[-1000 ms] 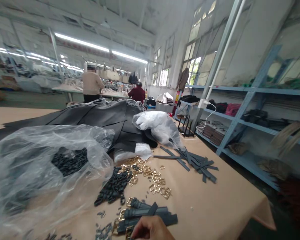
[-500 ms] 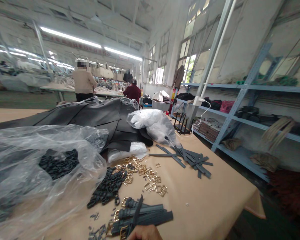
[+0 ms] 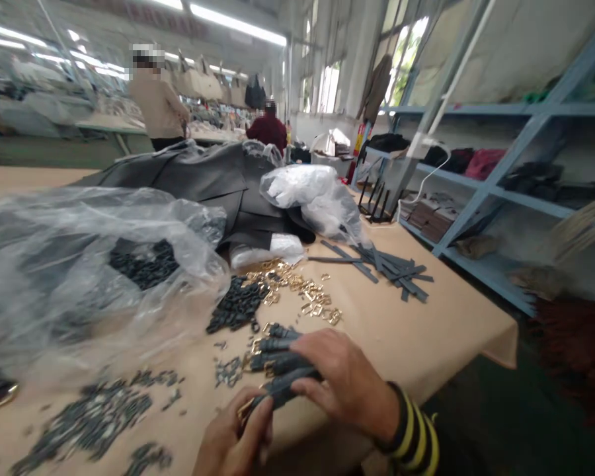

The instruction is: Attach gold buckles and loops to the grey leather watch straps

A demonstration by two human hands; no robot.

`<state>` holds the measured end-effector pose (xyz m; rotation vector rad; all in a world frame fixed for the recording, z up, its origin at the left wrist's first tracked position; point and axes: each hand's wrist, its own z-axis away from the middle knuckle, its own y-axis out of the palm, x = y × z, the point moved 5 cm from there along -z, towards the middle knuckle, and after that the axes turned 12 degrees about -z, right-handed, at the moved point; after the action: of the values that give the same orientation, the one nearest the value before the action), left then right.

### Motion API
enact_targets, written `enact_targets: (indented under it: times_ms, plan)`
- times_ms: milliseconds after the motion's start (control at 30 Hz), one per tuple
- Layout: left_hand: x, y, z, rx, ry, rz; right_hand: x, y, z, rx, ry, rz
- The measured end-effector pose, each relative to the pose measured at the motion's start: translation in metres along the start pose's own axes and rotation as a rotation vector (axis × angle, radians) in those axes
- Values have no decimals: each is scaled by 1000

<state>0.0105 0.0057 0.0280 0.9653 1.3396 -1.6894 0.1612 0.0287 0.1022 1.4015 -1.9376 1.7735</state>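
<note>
My left hand [image 3: 238, 433], at the bottom centre, pinches the gold buckle end of a dark strap [image 3: 280, 389]. My right hand [image 3: 344, 377] reaches over from the right, its thumb and fingers closed around the other part of this strap, beside a bundle of buckled straps [image 3: 272, 345]. Gold buckles [image 3: 317, 301] are scattered beyond the bundle, and a pile of dark loops [image 3: 238, 301] lies to their left. Small dark pieces [image 3: 92, 416] are spread at the lower left.
Clear plastic bags [image 3: 188, 264] cover the left side, one with dark loops inside. Behind are dark sheets [image 3: 213, 175], a white bag [image 3: 302, 185] and loose strips [image 3: 391, 264]. A router [image 3: 377, 205] stands by blue shelves [image 3: 506, 142]. Two people [image 3: 153, 99] are in the background.
Both hands are now in view over the straps, where only part of one hand showed before. The camera has tilted down, so the table appears higher and more of its near side shows.
</note>
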Motion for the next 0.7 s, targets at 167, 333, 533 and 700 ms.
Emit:
enact_targets:
  times_ms: [167,333,533,700]
  plan:
    - [-6,5,4,174,16,78,-25,8,15,494,229,-24]
    - [-2,12,6,247,17,118,-18,23,20,662,299,-352]
    - [-3,18,6,274,32,66,-20,39,19,617,354,-466]
    - [1,17,5,264,43,-12,-19,42,23,617,298,-473]
